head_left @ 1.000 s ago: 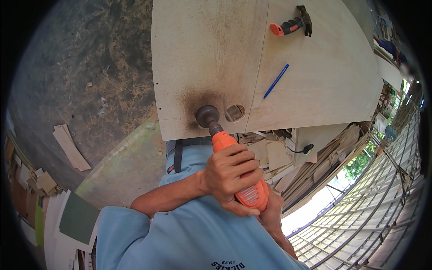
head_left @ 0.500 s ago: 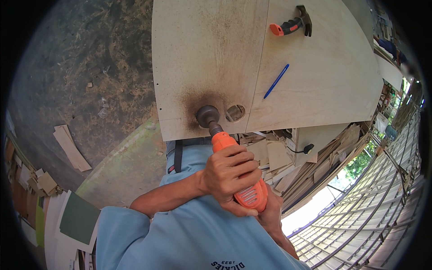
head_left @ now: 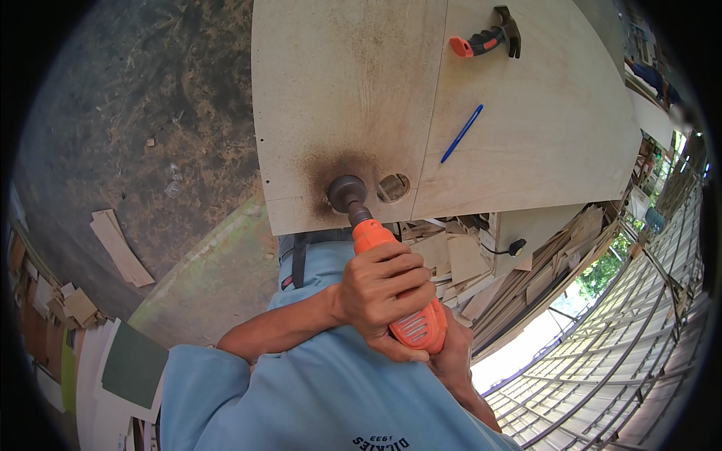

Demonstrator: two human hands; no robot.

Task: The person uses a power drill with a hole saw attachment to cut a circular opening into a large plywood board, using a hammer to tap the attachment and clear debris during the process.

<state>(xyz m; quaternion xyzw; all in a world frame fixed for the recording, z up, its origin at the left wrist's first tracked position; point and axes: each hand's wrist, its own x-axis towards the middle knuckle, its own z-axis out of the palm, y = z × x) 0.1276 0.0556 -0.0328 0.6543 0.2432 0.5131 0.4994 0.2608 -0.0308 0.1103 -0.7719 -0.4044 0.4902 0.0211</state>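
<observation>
An orange power drill (head_left: 372,236) is held by both hands. My left hand (head_left: 387,289) wraps over the top of its body, fingers closed around it. My right hand (head_left: 453,353) is at the rear of the drill, closed around the handle; most of its fingers are hidden behind the tool. On the drill's nose a dark hole saw (head_left: 347,193) presses into the pale plywood board (head_left: 316,90). Brown dust (head_left: 320,165) lies spread around it. Just to its right is a round cut (head_left: 392,188) in the board.
A blue pen (head_left: 462,134) and a claw hammer (head_left: 492,39) lie on the right part of the board. A black plug on a cord (head_left: 516,247) shows below the board's edge. Wood offcuts (head_left: 541,278) are stacked at right; two strips (head_left: 120,248) lie on the floor at left.
Hardly anything differs. The drill and both hands keep their place, and the view has shifted very slightly.
</observation>
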